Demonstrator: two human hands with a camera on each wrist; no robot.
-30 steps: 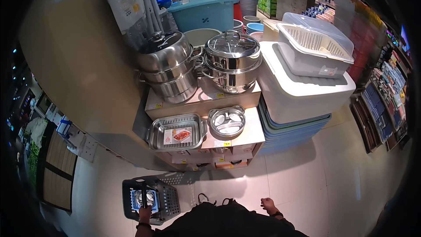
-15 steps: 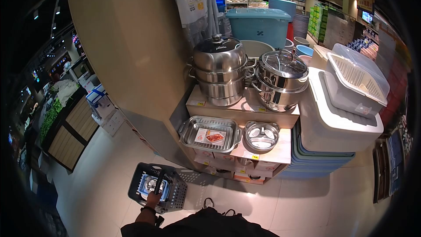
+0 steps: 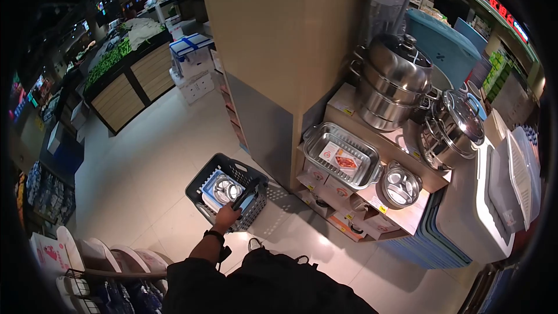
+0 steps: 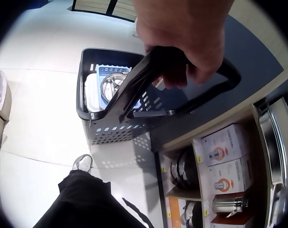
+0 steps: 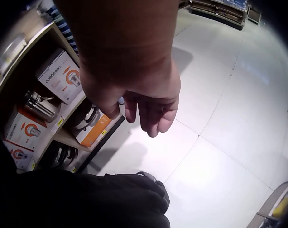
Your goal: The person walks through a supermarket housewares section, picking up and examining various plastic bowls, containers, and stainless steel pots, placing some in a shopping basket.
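My left hand (image 3: 226, 216) grips the black handle (image 3: 245, 193) of a dark grey perforated basket (image 3: 253, 212) in the head view. In the left wrist view the fingers of my left hand (image 4: 187, 45) curl round that handle (image 4: 229, 78). Inside the basket lie a blue tray (image 4: 102, 72) and a round steel dish (image 3: 225, 189). My right hand (image 5: 139, 102) hangs with loosely bent fingers and nothing in it in the right wrist view, beside shelves of boxes (image 5: 61, 76); the head view does not show it.
A pillar (image 3: 261, 35) stands ahead. To its right a display holds steamer pots (image 3: 389, 84), a rectangular steel pan (image 3: 331, 150) and a divided dish (image 3: 400, 186), with plastic bins (image 3: 465, 215) beyond. A vegetable stand (image 3: 125, 96) is far left, and a rack of goods (image 3: 110, 259) stands lower left.
The head view has turned left, so the display has shifted right and more of the left aisle shows. My right hand has left the head view. My left hand still grips the basket handle.
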